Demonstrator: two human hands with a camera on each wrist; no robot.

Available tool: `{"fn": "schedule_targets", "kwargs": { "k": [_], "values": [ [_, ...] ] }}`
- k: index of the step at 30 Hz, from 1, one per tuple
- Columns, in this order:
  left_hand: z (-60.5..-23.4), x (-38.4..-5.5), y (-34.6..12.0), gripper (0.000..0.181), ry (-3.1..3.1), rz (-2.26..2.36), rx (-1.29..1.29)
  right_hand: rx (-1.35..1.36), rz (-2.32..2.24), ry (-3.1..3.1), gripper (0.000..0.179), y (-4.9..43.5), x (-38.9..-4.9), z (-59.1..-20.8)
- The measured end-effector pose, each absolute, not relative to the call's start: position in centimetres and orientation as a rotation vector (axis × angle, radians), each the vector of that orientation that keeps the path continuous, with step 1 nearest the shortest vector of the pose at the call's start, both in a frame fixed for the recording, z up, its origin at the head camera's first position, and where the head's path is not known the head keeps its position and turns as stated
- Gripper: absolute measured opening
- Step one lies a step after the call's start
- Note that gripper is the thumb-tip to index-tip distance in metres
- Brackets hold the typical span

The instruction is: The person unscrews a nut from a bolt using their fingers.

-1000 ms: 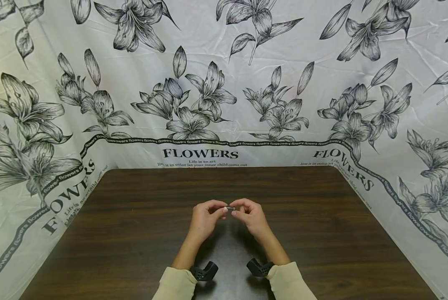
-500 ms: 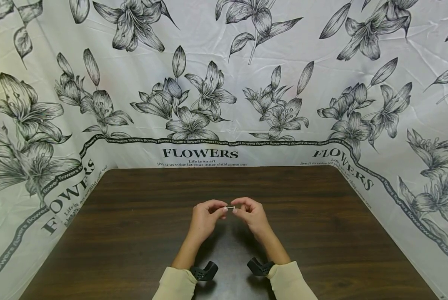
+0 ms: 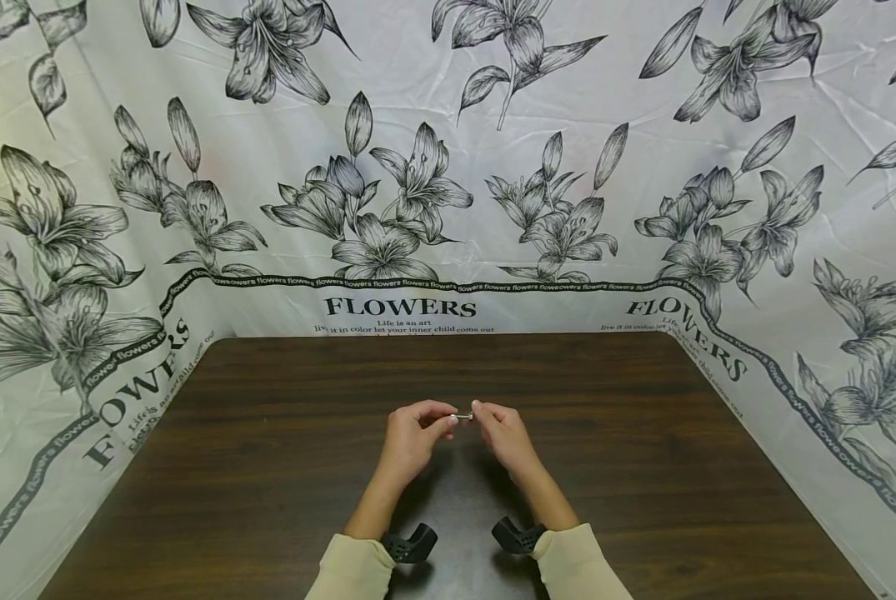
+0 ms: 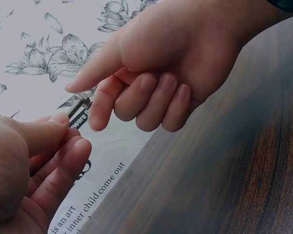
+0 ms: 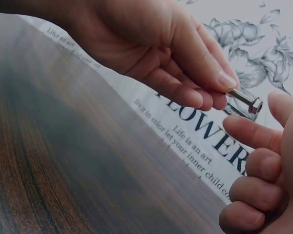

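My left hand (image 3: 410, 437) pinches a small silver metal bolt (image 4: 76, 108) between thumb and fingertips, above the table. Its threaded shank points toward the right hand, with a hex-shaped piece (image 5: 255, 106) at the free end. The far end of the bolt is hidden in the left fingertips. On the other side, my right hand (image 3: 506, 437) has its thumb and index finger spread either side of that hex end, with a gap showing in the right wrist view. Its other fingers (image 4: 151, 100) are curled toward the palm and hold nothing.
Both hands are over a dark wood-grain table (image 3: 305, 375). A white cloth (image 3: 448, 250) printed with black flowers and lettering hangs behind and at both sides. Black wrist mounts (image 3: 410, 543) sit at the cream sleeves (image 3: 353, 569).
The left hand keeps hold of the bolt in nearly the same place. The right thumb has moved up and the right hand has turned a little at the bolt's end.
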State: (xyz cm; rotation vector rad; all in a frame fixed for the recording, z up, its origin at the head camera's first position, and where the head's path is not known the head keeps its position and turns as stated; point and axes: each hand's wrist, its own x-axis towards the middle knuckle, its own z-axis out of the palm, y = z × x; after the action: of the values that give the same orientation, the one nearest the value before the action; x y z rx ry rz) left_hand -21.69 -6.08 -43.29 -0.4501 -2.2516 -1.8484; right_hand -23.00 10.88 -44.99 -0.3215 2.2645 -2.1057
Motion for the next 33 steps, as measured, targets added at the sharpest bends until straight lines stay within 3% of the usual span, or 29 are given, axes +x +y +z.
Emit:
{"fn": "schedule_targets", "kwargs": {
  "k": [6, 16, 33],
  "values": [
    [-43.43, -21.70, -6.04, 0.009, -2.239, -1.843, -0.476, -0.315, -2.096, 2.275, 0.044, 10.81, -22.88, -44.95],
    [-43.34, -21.60, -5.94, 0.007, -2.275, -1.792, -0.462, -0.361, -2.053, 2.295, 0.042, 10.78, -22.86, -44.76],
    [-43.38, -21.68, -6.19, 0.009, -2.234, -1.828, -0.449, -0.466, -2.166, 2.279, 0.015, 10.97, -23.08, -45.24]
  ]
}}
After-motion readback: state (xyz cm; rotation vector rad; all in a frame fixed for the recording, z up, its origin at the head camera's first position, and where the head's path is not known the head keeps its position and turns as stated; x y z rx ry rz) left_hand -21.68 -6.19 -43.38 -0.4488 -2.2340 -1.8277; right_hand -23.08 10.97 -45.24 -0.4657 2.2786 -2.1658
